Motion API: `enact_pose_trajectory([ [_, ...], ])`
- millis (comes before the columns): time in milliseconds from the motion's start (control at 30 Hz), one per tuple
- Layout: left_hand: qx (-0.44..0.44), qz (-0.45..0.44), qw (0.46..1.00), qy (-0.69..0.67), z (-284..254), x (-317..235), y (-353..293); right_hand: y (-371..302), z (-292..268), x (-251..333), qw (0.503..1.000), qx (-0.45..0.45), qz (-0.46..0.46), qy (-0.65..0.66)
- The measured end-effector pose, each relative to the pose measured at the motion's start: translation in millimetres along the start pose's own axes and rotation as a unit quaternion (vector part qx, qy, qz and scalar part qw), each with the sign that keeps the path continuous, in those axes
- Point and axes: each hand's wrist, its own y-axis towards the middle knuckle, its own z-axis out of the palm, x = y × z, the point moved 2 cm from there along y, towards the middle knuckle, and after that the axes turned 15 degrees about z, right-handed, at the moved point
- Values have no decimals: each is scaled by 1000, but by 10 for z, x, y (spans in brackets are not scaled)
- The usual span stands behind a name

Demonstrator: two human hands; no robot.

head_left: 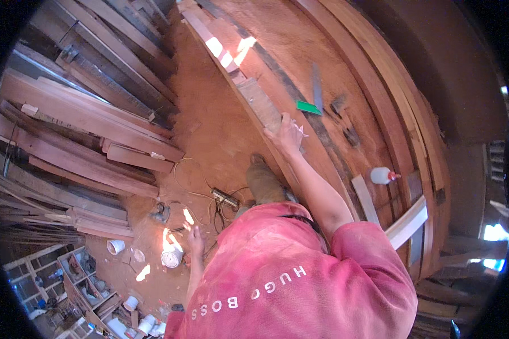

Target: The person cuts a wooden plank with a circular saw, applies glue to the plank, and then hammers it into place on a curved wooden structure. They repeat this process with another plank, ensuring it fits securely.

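My right hand (289, 136) is closed at the near end of a grey-brown wooden piece (258, 100), which lies on a long reddish bench board (316, 161). A pale crumpled scrap (300, 128) sticks out beside its fingers; its kind cannot be made out. Low on the left, my left hand (197, 242) hangs over the floor beside my body, its fingers apart and no held object visible. Right of the right hand lie a try square with a green stock (309, 107) and grey blade, and a small dark tool (351, 136).
Farther along the bench stands a white bottle with a red cap (382, 175). Long planks (85, 121) are stacked at the left. A power strip (225, 198) with cords, a white bucket (171, 258) and a divided wooden tray (85, 277) are on the floor side.
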Motion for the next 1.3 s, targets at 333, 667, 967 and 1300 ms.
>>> enact_pose_trajectory([
  [333, -10, 94, 970, 224, -170, 1127, 502, 508, 509, 540, 997, 16, 61, -48],
  [667, -13, 33, 999, 3, 66, -1414, 2008, 667, 538, 750, 997, 32, 66, -35],
  [967, 120, 76, 987, 76, 182, -1439, 2835, 716, 571, 830, 997, 17, 67, -31],
  [1300, 241, 221, 922, 208, 446, -2757, 4377, 697, 593, 890, 994, 19, 48, -92],
])
